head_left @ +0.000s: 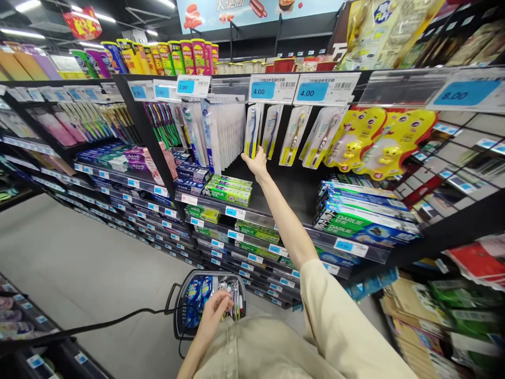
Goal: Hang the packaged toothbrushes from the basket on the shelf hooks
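My right hand [257, 162] reaches up to the shelf and grips the lower end of a hanging toothbrush pack [253, 123] with a blue brush and a yellow bottom. Beside it on the hooks hang another blue toothbrush pack [271, 129], a yellow-green one [295, 134] and brown ones [322, 138]. To the left is a dense row of white toothbrush packs [229, 129]. My left hand [216, 308] is held in front of my body over a dark shopping basket [177, 316], its fingers curled together with nothing visible in them. Blue bottles [199, 292] and slim packs lie inside the basket.
Green toothpaste boxes [229, 189] lie below the hooks, and a stack of Darlie boxes [363, 210] stands to the right. Yellow cards [389, 142] hang nearby. Chip cans [177, 57] line the top. A black strap [118, 318] crosses the floor at left.
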`<state>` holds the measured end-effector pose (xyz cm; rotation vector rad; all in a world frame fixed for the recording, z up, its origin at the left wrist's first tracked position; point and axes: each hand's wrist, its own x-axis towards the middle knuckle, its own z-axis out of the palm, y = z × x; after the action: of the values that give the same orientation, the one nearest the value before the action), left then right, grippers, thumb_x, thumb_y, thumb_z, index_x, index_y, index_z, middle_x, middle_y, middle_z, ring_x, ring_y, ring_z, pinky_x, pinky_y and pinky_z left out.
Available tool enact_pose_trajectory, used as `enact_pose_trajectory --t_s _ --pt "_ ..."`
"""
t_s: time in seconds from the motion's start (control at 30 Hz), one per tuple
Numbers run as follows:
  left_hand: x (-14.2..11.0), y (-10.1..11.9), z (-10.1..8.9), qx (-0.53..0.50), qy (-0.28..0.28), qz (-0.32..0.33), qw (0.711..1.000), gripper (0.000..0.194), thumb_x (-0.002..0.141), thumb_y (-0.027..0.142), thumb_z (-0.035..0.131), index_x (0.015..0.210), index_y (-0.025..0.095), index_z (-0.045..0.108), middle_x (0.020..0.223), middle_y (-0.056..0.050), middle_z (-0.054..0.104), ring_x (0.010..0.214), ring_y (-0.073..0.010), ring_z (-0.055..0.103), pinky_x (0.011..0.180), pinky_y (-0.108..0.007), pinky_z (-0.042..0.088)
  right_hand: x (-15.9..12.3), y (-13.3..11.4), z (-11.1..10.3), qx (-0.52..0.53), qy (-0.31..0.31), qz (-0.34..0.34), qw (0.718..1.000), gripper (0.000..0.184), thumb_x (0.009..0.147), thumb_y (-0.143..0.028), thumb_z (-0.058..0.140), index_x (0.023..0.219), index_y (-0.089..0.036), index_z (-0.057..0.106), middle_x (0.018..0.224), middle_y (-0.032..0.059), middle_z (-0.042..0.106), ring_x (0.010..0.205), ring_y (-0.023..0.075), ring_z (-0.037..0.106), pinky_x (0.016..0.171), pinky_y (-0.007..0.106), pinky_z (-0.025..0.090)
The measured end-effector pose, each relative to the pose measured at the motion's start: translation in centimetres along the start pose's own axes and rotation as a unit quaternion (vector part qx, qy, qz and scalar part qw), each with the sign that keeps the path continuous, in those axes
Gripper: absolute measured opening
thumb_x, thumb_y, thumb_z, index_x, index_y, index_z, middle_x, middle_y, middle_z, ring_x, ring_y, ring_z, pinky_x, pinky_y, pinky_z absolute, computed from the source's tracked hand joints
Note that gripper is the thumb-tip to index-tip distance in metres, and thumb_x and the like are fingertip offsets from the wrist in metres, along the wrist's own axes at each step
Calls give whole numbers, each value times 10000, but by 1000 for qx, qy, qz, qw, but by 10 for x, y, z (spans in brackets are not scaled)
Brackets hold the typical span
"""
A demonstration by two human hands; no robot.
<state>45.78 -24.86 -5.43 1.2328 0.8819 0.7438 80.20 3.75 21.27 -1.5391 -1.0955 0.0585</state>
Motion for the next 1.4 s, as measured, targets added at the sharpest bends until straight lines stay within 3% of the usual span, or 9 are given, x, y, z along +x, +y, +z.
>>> enact_pose_trajectory --t_s 0.17,0.3,0.47,0.53,0.6,0.9,1.07,1.2,1.4 --pt "-2 -1 2 18 -22 -3 1000 499 856 664 668 929 171 696 796 -68 739 735 -208 667 709 -305 520 -54 -23 -13 14 -39 -103 994 661 913 -541 602 1479 -254 418 1534 142 426 1424 316 420 1165 566 369" --pt "-5 4 8 81 -67 18 994 435 970 569 527 995 163 678 847 -70 727 772 -197 671 729 -297 518 -121 -71 -45 72 -265 -209 939 511 977 -559 524 1380 -246 554 1340 100 611 1233 256 601 1051 463 514" --pt "-12 4 9 58 -74 -13 995 262 960 401 594 1005 175 718 909 -55 754 853 -191 687 789 -273 511 -183 -100 -71 47 -633 -284 719 571 968 -542 591 1434 -216 548 1327 106 668 1162 248 668 1037 426 541" --pt "-16 4 9 51 -74 -21 996 221 949 359 610 1010 183 728 912 -44 763 857 -187 691 790 -262 505 -202 -93 -63 12 -720 -288 631 605 978 -539 577 1480 -207 510 1330 110 679 1180 253 673 1050 408 533" --pt "-21 3 8 50 -66 -29 996 203 944 338 611 998 185 734 909 -41 769 853 -185 692 789 -257 501 -222 -81 -46 -13 -757 -282 589 617 993 -532 554 1509 -203 477 1345 116 676 1213 262 665 1068 409 520" --pt "-52 -34 -4 43 24 -140 989 207 931 278 560 998 181 730 911 -53 783 859 -191 709 776 -254 499 -302 19 90 69 -817 -123 559 558 976 -442 607 1470 -202 508 1280 124 700 1125 250 693 1020 426 537" --pt "-60 -67 -11 7 76 -212 974 217 928 269 535 976 186 729 880 -50 782 778 -183 702 691 -248 486 -389 133 162 87 -771 112 621 488 952 -391 602 1395 -186 581 1243 108 712 1053 196 698 972 363 554" --pt "-57 -115 -15 -48 121 -254 958 234 945 311 520 982 180 710 871 -69 781 818 -203 717 739 -272 508 -468 228 183 -70 -690 223 685 367 913 -372 609 1170 -137 723 1300 145 686 1166 248 661 1015 398 530" --pt "-87 -199 -26 -180 233 -352 889 340 945 514 580 977 203 711 861 -57 753 833 -223 692 778 -303 505 -554 352 186 -225 -655 245 678 340 821 -244 663 1113 -88 740 1455 210 551 1394 321 496 1193 439 365"
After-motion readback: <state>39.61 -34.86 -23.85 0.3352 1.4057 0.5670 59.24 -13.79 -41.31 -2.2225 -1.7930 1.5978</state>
